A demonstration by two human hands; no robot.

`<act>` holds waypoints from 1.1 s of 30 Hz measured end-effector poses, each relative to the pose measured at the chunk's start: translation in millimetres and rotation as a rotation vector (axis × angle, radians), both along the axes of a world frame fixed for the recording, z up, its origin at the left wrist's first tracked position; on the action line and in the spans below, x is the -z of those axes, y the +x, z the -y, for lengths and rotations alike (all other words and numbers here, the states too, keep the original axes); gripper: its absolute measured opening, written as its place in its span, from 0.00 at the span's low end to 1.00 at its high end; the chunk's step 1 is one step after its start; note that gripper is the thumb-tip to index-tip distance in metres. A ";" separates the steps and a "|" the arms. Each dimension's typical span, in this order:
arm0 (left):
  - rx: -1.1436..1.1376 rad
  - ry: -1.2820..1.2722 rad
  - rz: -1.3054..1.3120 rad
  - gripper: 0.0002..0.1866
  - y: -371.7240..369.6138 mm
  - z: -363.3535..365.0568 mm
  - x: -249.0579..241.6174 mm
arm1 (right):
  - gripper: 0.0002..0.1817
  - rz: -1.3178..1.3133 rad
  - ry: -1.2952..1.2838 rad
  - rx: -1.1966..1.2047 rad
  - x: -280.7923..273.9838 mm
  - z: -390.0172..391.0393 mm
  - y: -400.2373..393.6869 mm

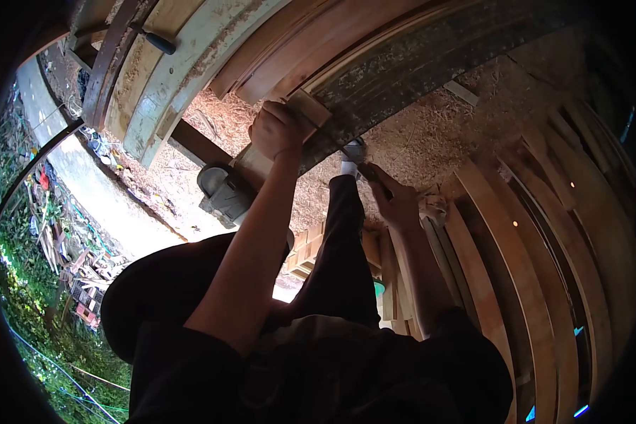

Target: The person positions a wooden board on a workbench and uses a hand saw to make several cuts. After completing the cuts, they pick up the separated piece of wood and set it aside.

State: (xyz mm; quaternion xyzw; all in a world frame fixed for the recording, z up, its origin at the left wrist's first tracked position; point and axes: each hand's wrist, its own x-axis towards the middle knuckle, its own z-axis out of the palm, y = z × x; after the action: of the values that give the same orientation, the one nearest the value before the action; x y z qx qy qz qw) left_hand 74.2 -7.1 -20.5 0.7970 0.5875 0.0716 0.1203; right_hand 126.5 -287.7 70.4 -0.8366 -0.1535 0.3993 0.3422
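A long dark plank slants above the sawdust-strewn floor, with a small wooden block at its near edge. The block looks whole; no finished cut shows, so how much is done or left cannot be told. The left hand, arm extended, curls its fingers against the block; the right hand, elbow bent, seems closed on a slim, shadowed tool.

Head cam | my left hand against wood block | my right hand gripping slim tool | shavings below
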 end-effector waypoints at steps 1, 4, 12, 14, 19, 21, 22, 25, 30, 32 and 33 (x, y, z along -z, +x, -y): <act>-0.007 -0.001 0.002 0.27 4.0 -1.2 -3.0 | 0.27 -0.034 -0.069 -0.046 -13.2 -19.0 10.2; 0.015 0.297 0.040 0.25 5.8 -0.4 -8.2 | 0.27 -0.077 -0.139 -0.101 -24.8 -17.5 7.5; -0.042 -0.042 -0.122 0.25 1.8 2.3 -1.1 | 0.28 -0.063 -0.094 -0.098 -26.3 -78.7 22.5; -0.084 -0.063 -0.134 0.25 1.2 0.3 3.2 | 0.27 -0.075 -0.089 -0.119 -17.4 -83.1 23.5; -0.001 0.011 -0.028 0.24 2.5 -0.9 -6.5 | 0.27 0.093 0.212 -0.090 -2.7 -23.2 6.2; -0.021 -0.019 -0.051 0.23 1.2 0.5 -9.2 | 0.27 0.025 0.037 -0.143 -2.7 -33.5 9.7; -0.022 -0.038 -0.062 0.23 2.8 -0.7 -8.4 | 0.27 0.028 0.039 -0.162 -10.4 -71.3 19.5; -0.021 -0.084 -0.099 0.22 1.3 -1.4 -5.9 | 0.24 -0.222 -0.193 -0.167 -26.4 -131.7 33.2; -0.041 -0.033 0.000 0.22 4.4 -3.1 -8.6 | 0.25 0.159 0.080 -0.187 -14.4 -24.7 6.8; -0.032 -0.002 0.000 0.21 -0.1 -1.2 -10.2 | 0.25 0.082 0.039 -0.179 -11.3 -44.6 12.2; -0.034 -0.007 0.005 0.22 1.3 -2.6 -11.4 | 0.25 0.018 -0.004 -0.154 -11.6 -67.8 17.8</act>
State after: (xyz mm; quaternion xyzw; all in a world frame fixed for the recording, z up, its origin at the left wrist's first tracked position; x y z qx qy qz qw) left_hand 75.5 -4.5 -9.1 0.7862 0.6011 0.0737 0.1234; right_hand 144.3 -220.0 82.0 -0.8265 -0.2194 0.4174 0.3074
